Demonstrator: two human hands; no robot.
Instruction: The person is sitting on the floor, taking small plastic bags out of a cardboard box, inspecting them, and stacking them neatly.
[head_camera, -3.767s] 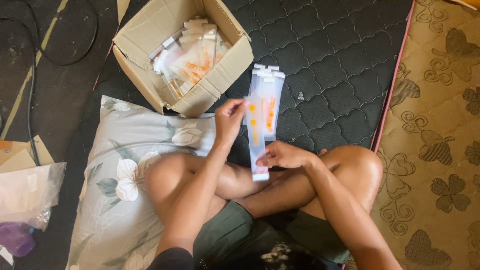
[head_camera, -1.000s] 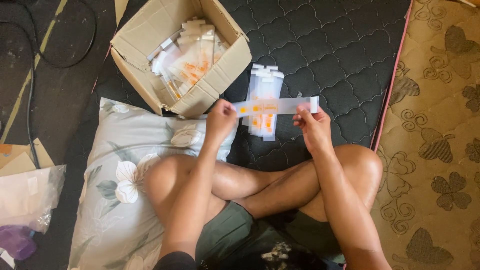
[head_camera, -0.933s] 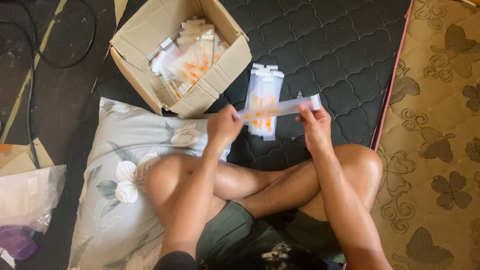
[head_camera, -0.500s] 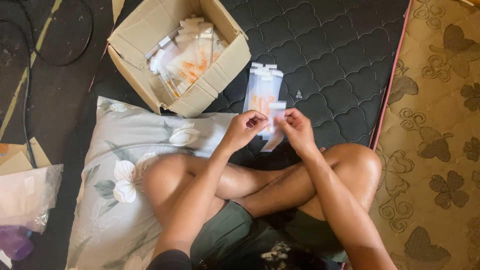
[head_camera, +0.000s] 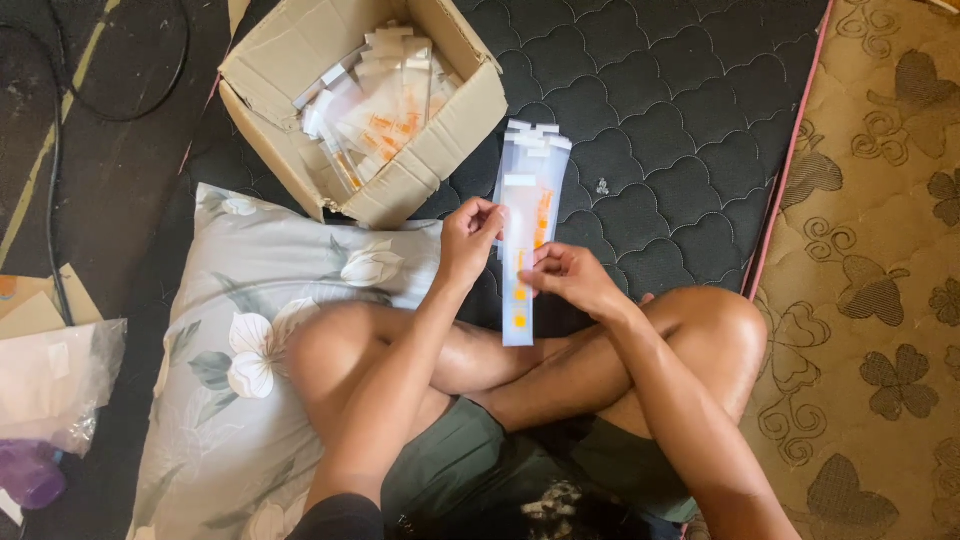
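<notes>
Both hands (head_camera: 520, 255) have turned the pouch (head_camera: 519, 270) upright.

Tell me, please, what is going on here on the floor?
A person sits cross-legged on a dark quilted mat, holding one long clear packet with orange marks upright in both hands: the left hand near its top, the right hand at its middle. Just behind lies a small stack of similar packets. An open cardboard box holds more; a floral pillow lies alongside.
</notes>
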